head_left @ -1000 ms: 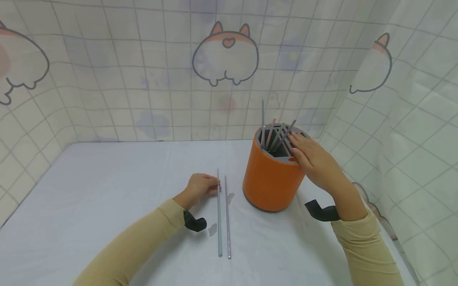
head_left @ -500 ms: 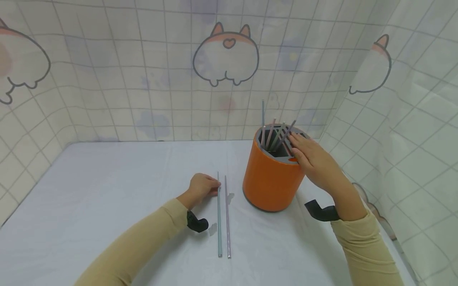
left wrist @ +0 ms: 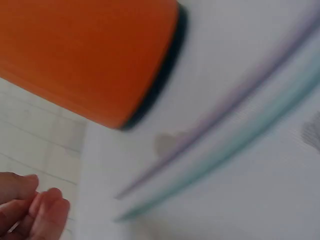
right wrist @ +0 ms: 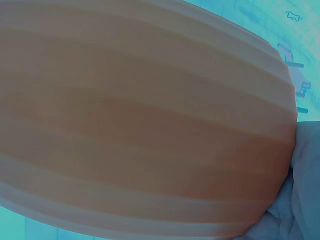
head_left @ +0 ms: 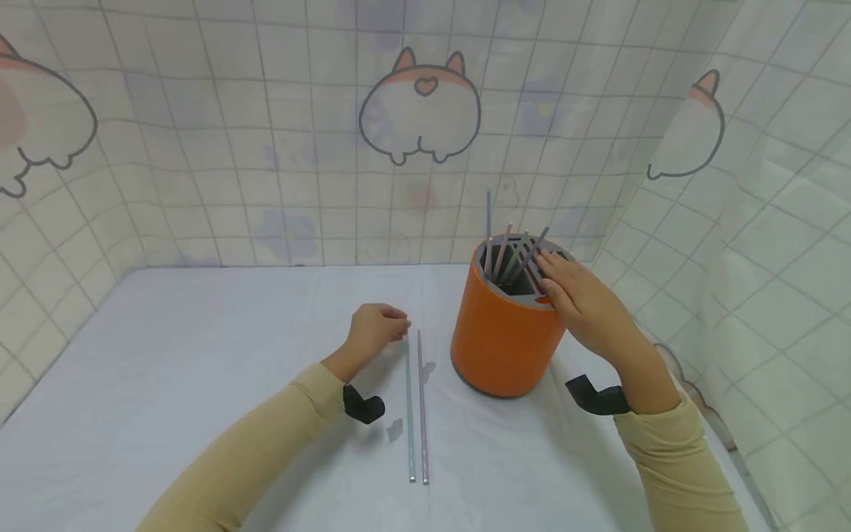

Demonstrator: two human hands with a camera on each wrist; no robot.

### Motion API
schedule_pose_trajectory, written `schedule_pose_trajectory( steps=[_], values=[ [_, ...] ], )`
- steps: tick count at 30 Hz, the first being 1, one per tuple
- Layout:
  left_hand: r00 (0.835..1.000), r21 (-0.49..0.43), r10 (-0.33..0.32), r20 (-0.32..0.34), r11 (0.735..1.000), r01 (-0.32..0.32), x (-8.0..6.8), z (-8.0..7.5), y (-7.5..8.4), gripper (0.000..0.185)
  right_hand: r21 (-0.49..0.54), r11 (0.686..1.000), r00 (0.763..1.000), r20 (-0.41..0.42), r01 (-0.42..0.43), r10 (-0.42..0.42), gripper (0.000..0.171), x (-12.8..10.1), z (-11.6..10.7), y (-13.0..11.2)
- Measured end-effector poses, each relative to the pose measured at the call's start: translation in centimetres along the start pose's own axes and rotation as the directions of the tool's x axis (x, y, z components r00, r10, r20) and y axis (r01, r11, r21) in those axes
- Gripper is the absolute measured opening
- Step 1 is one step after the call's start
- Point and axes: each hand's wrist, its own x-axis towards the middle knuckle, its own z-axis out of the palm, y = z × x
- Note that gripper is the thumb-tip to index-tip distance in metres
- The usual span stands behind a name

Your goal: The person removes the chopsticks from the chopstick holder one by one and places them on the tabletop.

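Two thin sticks lie side by side on the white table (head_left: pixel 199 347), near its middle and running from the near edge toward the far one: a pale teal stick (head_left: pixel 409 414) on the left and a lilac stick (head_left: pixel 422 406) just beside it on the right, parallel and close, though whether they touch cannot be told. In the left wrist view both show as blurred streaks crossing the cloth.

One orange holder (head_left: pixel 501 336) stands upright toward the right edge of the table, close to the far right corner and just right of the two sticks. It has a grey inner rim, and about six more sticks (head_left: pixel 515 255) lean out of its top — one stands much taller than the rest.

The left hand (head_left: pixel 375 329) hovers above the far end of the teal stick with its fingers curled loosely inward; it holds nothing, and the stick lies on the cloth beneath it. Its forearm, in a tan sleeve with a black strap at the wrist, comes in from the near edge at a slant.

The right hand (head_left: pixel 581 303) rests flat against the upper right side of the holder, fingers straight and together, their tips at the rim among the leaning sticks — the palm presses the orange wall rather than closing round it. Its forearm, also in a tan sleeve with a black wrist strap, comes up from the near right corner.
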Motion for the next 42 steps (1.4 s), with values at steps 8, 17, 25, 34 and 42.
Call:
schedule_pose_trajectory(
  steps=[8, 17, 25, 34, 42],
  values=[
    [0.952, -0.003, 0.305, -0.026, 0.952, -0.306, -1.1, -0.8, 5.8, 0.028, -0.016, 1.0, 1.0, -0.01, 0.008, -0.008, 0.052, 0.0, 0.1, 0.2],
    [0.859, -0.104, 0.512, 0.0, 0.854, -0.509, -2.7, -0.2, 10.7, 0.033, -0.005, 1.0, 1.0, -0.023, 0.011, -0.011, 0.051, -0.1, 0.1, 0.3],
    [0.826, -0.13, 0.563, 0.031, 0.822, -0.555, -3.1, 1.2, 12.5, 0.034, 0.001, 1.0, 1.0, -0.023, 0.012, -0.012, 0.051, 0.1, 0.1, 0.3],
    [0.821, -0.13, 0.571, -0.015, 0.813, -0.568, -3.3, 2.4, 13.4, 0.021, 0.012, 1.0, 1.0, -0.014, 0.007, -0.007, 0.051, 0.2, 0.2, 0.2],
    [0.739, -0.101, 0.657, -0.147, 0.733, -0.672, -4.1, 1.7, 15.4, 0.017, 0.013, 1.0, 1.0, -0.019, 0.016, -0.016, 0.051, 0.1, 0.2, 0.3]
  ],
)
